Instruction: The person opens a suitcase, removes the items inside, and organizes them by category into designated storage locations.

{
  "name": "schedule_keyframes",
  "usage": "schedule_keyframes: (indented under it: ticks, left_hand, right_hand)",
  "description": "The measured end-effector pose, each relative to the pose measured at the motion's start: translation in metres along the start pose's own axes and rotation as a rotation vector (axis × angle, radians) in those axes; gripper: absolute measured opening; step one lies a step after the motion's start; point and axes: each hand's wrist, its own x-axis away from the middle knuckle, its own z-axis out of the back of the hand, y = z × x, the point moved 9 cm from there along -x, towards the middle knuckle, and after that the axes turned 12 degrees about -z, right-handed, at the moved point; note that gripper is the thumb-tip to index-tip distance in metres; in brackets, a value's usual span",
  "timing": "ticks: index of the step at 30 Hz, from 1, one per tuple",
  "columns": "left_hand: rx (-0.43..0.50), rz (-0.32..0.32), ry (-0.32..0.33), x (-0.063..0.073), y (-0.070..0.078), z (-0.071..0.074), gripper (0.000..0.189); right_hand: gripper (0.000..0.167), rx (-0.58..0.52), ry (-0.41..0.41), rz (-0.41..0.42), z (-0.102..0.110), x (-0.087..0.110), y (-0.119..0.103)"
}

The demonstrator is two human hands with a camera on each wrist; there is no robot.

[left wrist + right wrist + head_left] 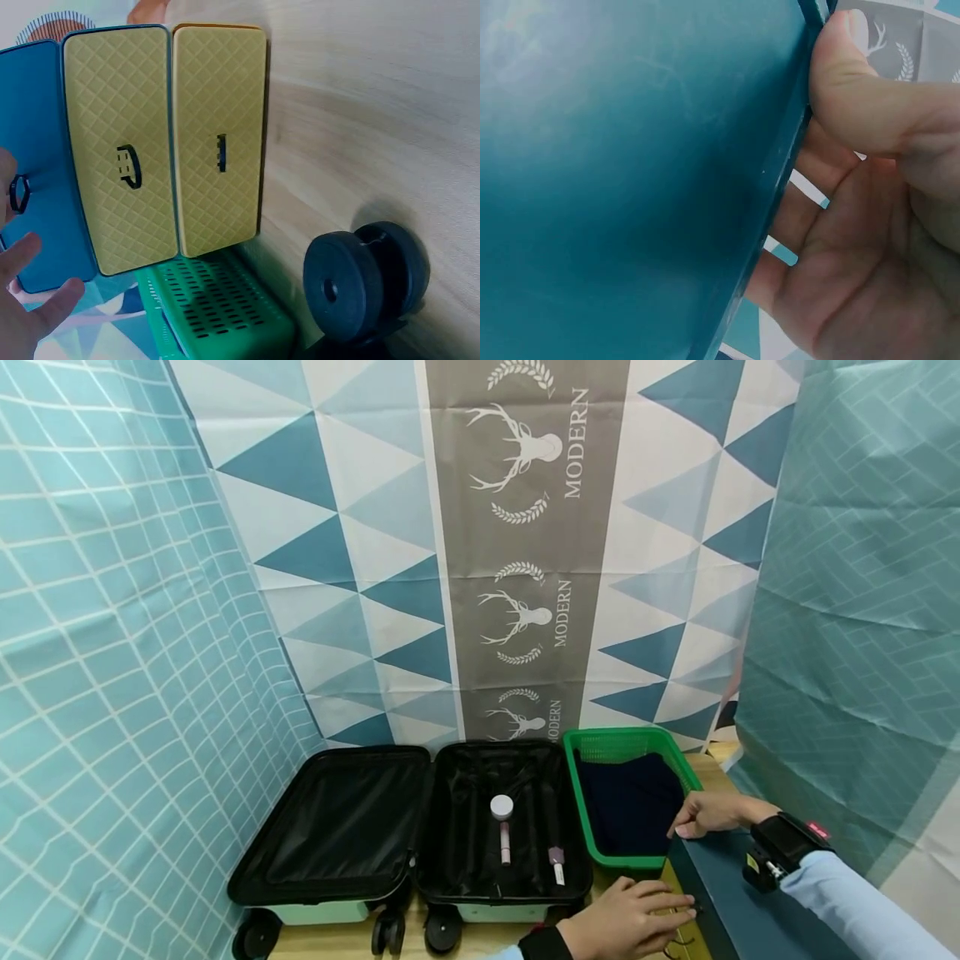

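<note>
A dark blue drawer cabinet with black handles stands at the lower right. In the left wrist view, its blue top front sits beside two yellow quilted drawer fronts. My left hand reaches over with fingers spread and nearly straight, fingertips at the small black handle of the blue front. My right hand grips the cabinet's far top edge. In the right wrist view its thumb lies along that edge, the fingers partly hidden behind the panel.
An open suitcase with black lining and wheels holds a white-lidded jar, a slim pink tube and a small lilac-capped tube. Between suitcase and cabinet, a green basket contains dark navy cloth. Patterned sheets hang behind.
</note>
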Motion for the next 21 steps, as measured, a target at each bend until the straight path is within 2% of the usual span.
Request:
schedule_keyframes:
  ticks: [2, 6, 8, 10, 13, 16, 18, 21]
  left_hand:
    - [0.024, 0.017, -0.005, 0.003, 0.0, -0.001, 0.045]
    - [0.088, 0.06, 0.003, 0.011, -0.004, 0.0, 0.042]
    - [0.107, 0.076, 0.022, 0.017, -0.006, 0.002, 0.042]
    - [0.089, 0.075, 0.057, 0.025, -0.006, 0.005, 0.039]
    - [0.038, 0.066, 0.146, 0.037, -0.005, 0.012, 0.032]
    - [0.008, 0.052, 0.26, 0.049, -0.005, 0.021, 0.024]
    - [0.006, 0.051, 0.331, 0.056, -0.007, 0.027, 0.02]
    - [0.047, 0.063, 0.394, 0.065, -0.011, 0.031, 0.016]
  right_hand:
    - [0.036, 0.011, 0.018, -0.01, 0.0, 0.0, 0.0]
    - [0.033, 0.007, -0.018, 0.026, -0.002, -0.002, -0.003]
    - [0.033, -0.011, -0.046, 0.057, -0.003, -0.003, -0.005]
    - [0.032, -0.027, -0.075, 0.082, -0.004, -0.003, -0.006]
    - [0.031, -0.036, -0.102, 0.101, -0.005, -0.003, -0.007]
    - [0.03, -0.046, -0.128, 0.083, -0.005, -0.003, -0.007]
    - [0.029, -0.051, -0.133, 0.049, -0.004, -0.004, -0.005]
    - [0.028, -0.041, -0.111, 0.0, -0.001, -0.005, -0.003]
